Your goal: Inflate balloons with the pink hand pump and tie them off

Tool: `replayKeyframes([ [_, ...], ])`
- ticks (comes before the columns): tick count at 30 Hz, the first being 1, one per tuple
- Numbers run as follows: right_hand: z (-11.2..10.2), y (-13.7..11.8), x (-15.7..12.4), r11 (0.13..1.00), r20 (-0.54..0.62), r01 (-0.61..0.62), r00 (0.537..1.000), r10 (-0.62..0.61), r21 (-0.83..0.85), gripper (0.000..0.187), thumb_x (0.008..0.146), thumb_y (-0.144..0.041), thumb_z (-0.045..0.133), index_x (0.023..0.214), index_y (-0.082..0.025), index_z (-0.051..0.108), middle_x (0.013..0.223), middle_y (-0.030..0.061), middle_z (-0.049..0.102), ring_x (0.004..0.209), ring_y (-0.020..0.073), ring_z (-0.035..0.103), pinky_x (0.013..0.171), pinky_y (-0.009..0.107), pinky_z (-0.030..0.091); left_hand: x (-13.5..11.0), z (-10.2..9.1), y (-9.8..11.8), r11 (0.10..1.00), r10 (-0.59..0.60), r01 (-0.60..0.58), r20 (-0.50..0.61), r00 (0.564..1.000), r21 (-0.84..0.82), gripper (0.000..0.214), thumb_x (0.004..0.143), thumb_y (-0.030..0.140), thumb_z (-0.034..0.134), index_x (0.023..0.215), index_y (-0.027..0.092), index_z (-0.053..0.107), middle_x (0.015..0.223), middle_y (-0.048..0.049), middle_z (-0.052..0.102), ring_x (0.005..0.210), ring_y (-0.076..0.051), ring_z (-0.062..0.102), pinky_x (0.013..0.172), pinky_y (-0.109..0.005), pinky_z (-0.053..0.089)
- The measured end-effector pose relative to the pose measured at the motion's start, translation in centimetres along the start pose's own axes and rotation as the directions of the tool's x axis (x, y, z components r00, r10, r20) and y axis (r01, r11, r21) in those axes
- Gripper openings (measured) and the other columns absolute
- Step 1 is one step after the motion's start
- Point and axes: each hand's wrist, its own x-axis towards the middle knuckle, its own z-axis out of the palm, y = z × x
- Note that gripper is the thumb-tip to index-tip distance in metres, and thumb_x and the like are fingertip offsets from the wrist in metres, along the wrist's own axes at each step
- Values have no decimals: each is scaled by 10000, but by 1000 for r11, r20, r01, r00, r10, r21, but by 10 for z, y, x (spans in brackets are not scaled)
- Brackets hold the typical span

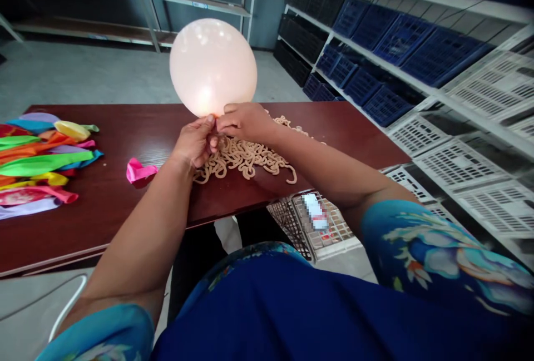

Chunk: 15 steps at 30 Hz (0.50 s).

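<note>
A pale pink inflated balloon (213, 63) stands above the table, its neck pointing down toward my fingers. My left hand (196, 141) pinches at the balloon's neck, thumb on top and fingers curled. From the right, my right hand (246, 120) closes on the same spot, its fingertips meeting those of the left. The neck itself is mostly hidden between the fingers. Under and behind both hands lies a heap of beige cord (250, 158), loosely coiled. Left of my left wrist rests a small bright pink limp balloon (141, 172).
A pile of limp coloured balloons (45, 161) covers the left of the dark red table (337, 133). A crate (334, 233) with a blurred item stands below the front edge. Shelves with blue crates (400, 38) and white crates (469, 166) line the right side.
</note>
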Motion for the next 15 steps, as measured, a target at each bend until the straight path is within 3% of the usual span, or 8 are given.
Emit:
replayKeyframes([
  [6,5,-4,2,984,-60,-49,997,40,-174,158,826,-308,487,883,-208,596,863,3,552,823,157,486,679,270,309,6,-1,-9,996,40,-43,42,998,77,119,787,248,585,758,132,582,526,6,554,404,-69,515,349,-145,360],
  [15,4,-6,-3,971,-60,-51,997,39,-232,218,855,-367,443,908,-200,572,881,17,557,844,162,498,671,263,315,5,-7,-10,983,29,-54,138,990,177,149,764,285,610,770,141,574,538,12,502,339,-27,351,311,-147,187],
])
